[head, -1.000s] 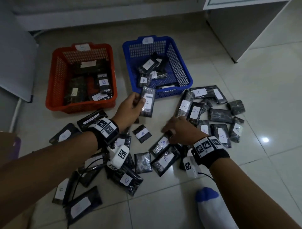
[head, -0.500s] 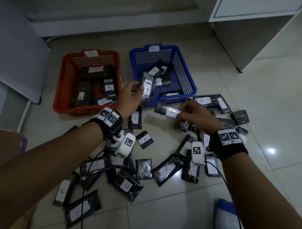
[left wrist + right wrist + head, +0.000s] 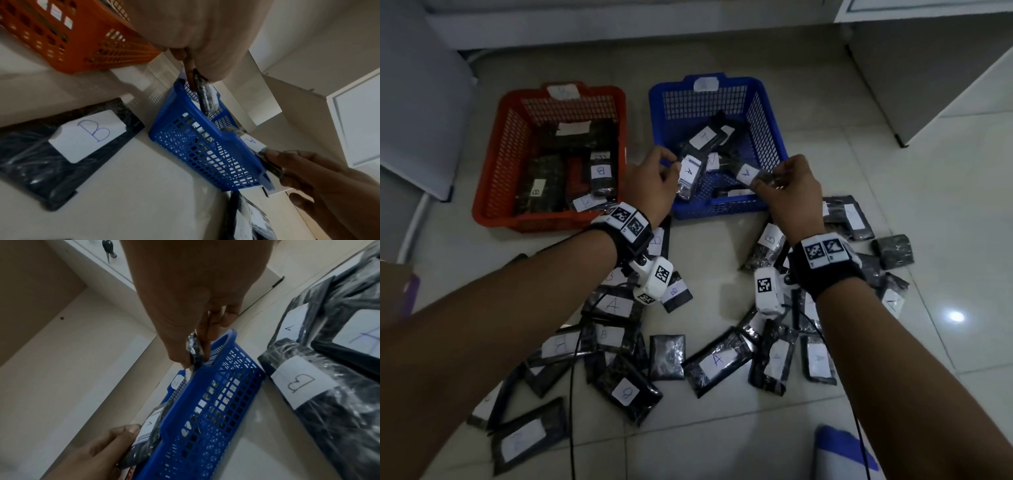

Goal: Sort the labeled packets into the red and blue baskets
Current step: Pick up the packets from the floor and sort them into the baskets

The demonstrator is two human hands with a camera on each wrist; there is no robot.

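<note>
Black plastic packets marked A are sitting pinched in both hands: the left hand (image 3: 650, 185) is gripping one packet (image 3: 690, 176) between thumb and fingers, and the right hand (image 3: 789, 192) is pinching a second packet (image 3: 748, 173) by its end. Both packets are hanging over the near part of the blue basket (image 3: 770, 137), which is already holding other A packets. Just left of it, the red basket (image 3: 506, 161) is holding packets marked B. More packets (image 3: 717, 361) are lying scattered on the tiled floor (image 3: 945, 205) under the forearms
</note>
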